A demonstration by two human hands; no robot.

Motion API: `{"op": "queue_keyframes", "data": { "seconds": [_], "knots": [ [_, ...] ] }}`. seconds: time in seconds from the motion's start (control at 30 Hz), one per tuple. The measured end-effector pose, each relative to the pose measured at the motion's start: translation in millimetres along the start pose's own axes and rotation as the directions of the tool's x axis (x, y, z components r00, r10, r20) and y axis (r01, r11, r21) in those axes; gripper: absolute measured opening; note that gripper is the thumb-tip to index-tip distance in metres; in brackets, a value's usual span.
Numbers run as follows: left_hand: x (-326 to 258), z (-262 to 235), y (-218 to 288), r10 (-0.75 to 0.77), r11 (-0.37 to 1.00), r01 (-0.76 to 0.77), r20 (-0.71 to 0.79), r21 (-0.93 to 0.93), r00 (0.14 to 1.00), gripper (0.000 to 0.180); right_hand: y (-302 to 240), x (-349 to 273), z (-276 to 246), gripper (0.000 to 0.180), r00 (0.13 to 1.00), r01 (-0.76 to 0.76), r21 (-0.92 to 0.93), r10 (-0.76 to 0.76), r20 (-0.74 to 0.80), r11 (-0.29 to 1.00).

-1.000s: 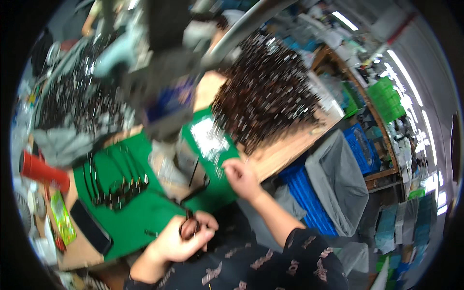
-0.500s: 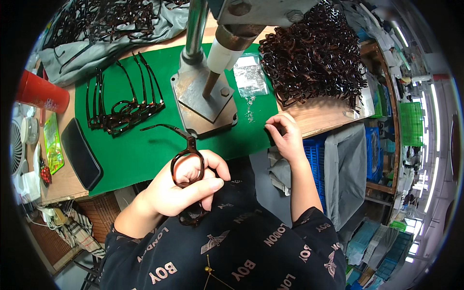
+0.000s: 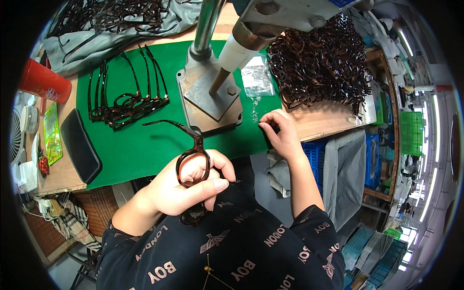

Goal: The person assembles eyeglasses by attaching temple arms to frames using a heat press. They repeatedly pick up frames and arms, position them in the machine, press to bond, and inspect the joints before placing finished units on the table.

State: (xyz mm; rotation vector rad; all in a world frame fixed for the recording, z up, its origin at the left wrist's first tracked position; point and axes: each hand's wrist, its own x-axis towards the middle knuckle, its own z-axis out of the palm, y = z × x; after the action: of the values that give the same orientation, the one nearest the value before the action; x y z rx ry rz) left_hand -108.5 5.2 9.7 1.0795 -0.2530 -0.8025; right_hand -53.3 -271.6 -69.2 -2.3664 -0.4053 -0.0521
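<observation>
My left hand [image 3: 181, 188] is closed around a tortoiseshell eyeglass frame [image 3: 198, 144], held upright in front of my chest. One temple arm [image 3: 175, 124] sticks out from it to the left over the green mat [image 3: 159, 169]. Part of the frame is hidden behind my fingers. My right hand [image 3: 282, 133] rests at the mat's right edge, thumb and index finger pinched together. Whatever may be between those fingertips is too small to tell. Just beyond them lie tiny shiny metal bits [image 3: 254, 110], scattered below a clear plastic bag [image 3: 257, 79].
A metal bench press [image 3: 212, 99] stands mid-mat. Left of it are several tortoiseshell eyeglasses [image 3: 133, 108], a phone [image 3: 81, 147] and a red cup [image 3: 47, 82]. Dark eyeglass parts heap up [image 3: 319, 67] at the right; more lie on grey cloth [image 3: 82, 53] at the far left.
My right hand has moved slightly left, its fingertips now nearer the tiny metal bits. My left hand keeps its grip on the eyeglass frame. The whole view has shifted a little.
</observation>
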Motion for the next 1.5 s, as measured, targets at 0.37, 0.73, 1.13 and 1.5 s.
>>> {"op": "queue_keyframes", "data": {
  "seconds": [0.37,0.73,1.13,1.5],
  "knots": [
    [0,-1,0,-0.006,1.000,0.006,0.005,-0.012,1.000,0.014,-1,4,-10,0.006,0.986,0.084,-0.036,-0.077,0.147,0.996],
    [4,1,0,-0.060,0.997,0.060,0.022,-0.044,0.998,0.013,5,2,-9,0.006,0.990,0.061,-0.016,-0.058,0.131,0.998],
    [5,-1,-3,-0.057,0.990,0.078,0.180,-0.116,0.982,0.017,-87,21,-11,0.009,0.967,0.105,0.369,-0.181,0.179,0.923],
    [0,2,1,0.009,1.000,-0.003,0.185,-0.031,0.983,0.017,-129,42,-3,0.011,0.831,0.457,0.424,-0.546,0.111,0.782]
  ]
}}
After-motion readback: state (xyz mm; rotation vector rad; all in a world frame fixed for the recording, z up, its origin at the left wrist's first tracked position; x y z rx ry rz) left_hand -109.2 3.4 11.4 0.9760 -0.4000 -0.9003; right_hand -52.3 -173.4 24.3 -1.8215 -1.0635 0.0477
